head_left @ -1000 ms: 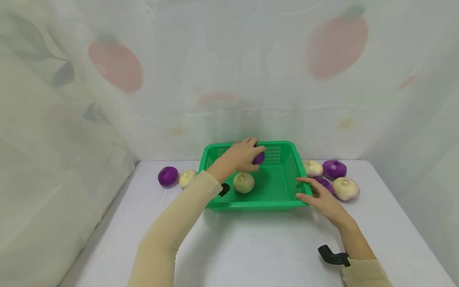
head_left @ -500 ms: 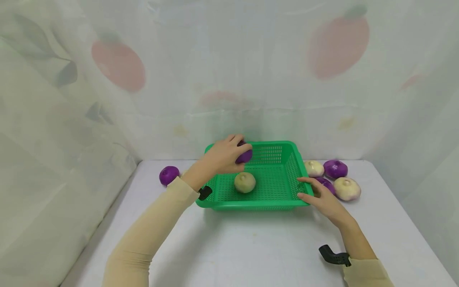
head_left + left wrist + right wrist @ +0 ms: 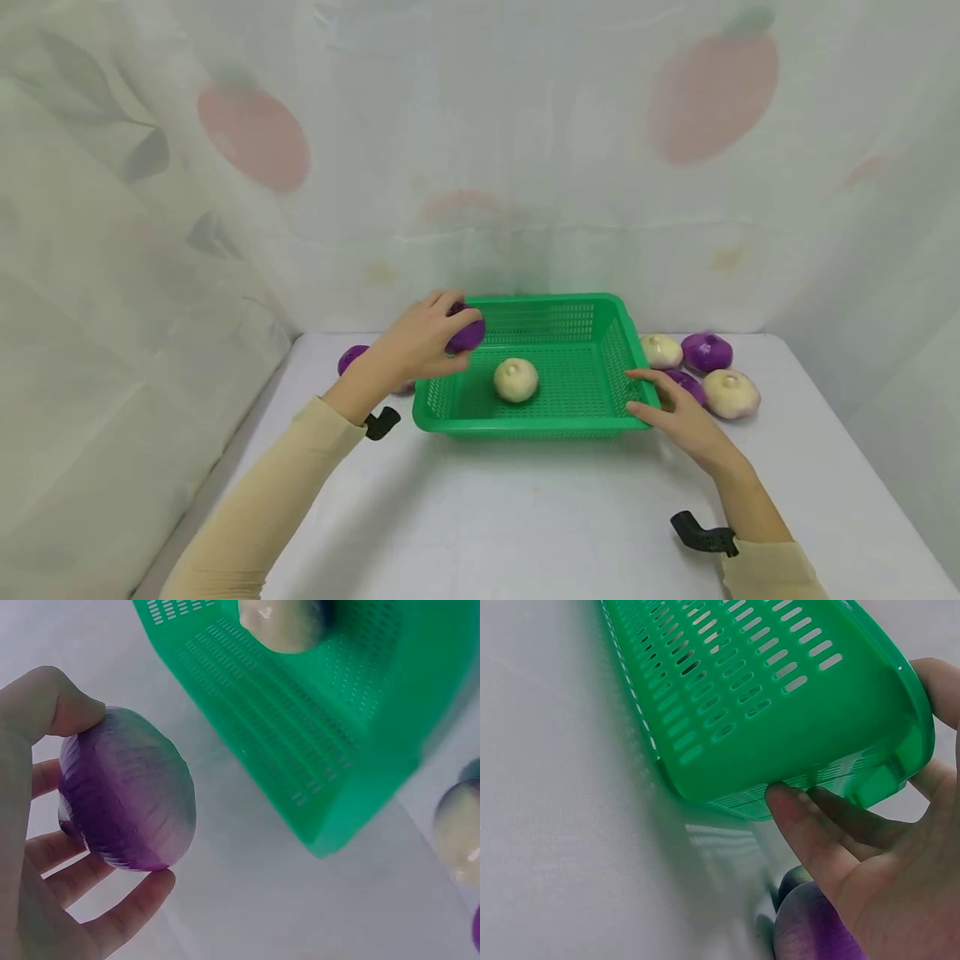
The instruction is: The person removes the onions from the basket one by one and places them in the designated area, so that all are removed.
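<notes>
My left hand [image 3: 423,337] grips a purple onion [image 3: 467,331] between thumb and fingers, over the left rim of the green plastic basket [image 3: 573,375]. In the left wrist view that onion [image 3: 127,791] appears apart from the basket, its sides fading to paler purple. A white onion [image 3: 516,380] sits alone inside the basket, left of its middle. With thumb and fingers, my right hand [image 3: 686,421] holds the basket's right side near the front corner. The right wrist view shows fingertips [image 3: 784,799] under the basket's rim, against its outer wall.
Right of the basket lie two white onions [image 3: 732,393] [image 3: 662,351] and two purple onions [image 3: 707,352] [image 3: 686,385], grouped together. At left, another purple onion [image 3: 352,358] and a pale one [image 3: 406,387] are partly hidden by my left arm. A printed curtain hangs behind the white table [image 3: 525,508].
My left hand has carried the purple onion leftward, from above the basket's inside to its left rim. My right hand keeps its hold on the basket, and the white onion stays inside.
</notes>
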Demonstrator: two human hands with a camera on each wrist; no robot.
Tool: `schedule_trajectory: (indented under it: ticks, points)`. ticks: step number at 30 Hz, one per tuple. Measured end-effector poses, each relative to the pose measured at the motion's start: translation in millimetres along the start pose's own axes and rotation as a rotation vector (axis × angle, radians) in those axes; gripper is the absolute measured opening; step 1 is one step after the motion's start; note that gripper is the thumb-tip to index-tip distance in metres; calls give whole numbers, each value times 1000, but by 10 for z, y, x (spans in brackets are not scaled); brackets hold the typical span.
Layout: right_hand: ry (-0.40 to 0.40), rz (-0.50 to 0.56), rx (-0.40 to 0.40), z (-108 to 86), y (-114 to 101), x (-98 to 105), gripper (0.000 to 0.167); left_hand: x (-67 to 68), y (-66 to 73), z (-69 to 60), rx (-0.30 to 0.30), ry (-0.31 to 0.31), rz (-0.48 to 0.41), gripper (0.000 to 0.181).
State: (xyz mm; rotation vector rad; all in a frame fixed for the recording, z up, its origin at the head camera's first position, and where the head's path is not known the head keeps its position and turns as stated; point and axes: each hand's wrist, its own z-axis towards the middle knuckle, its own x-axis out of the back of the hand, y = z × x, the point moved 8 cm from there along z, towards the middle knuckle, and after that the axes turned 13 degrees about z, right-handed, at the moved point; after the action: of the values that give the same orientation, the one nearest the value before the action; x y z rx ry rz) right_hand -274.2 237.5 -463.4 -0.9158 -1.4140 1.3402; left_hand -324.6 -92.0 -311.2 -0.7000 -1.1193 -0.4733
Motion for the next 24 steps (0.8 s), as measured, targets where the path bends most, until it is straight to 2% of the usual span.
schedule_trajectory:
  ticks: [6,11,18,24]
  points:
    - [-7,16,4,23,-3,-23,58,-9,-183,-241,67,62,-10,50]
    - [-9,38,9,21,-2,-23,58,-41,-353,-450,134,86,-19,47]
    - [-11,27,5,9,-3,-18,57,-217,-558,-787,207,46,-8,43]
    - [-7,28,2,6,7,-7,57,-397,-639,-1052,247,16,-10,45]
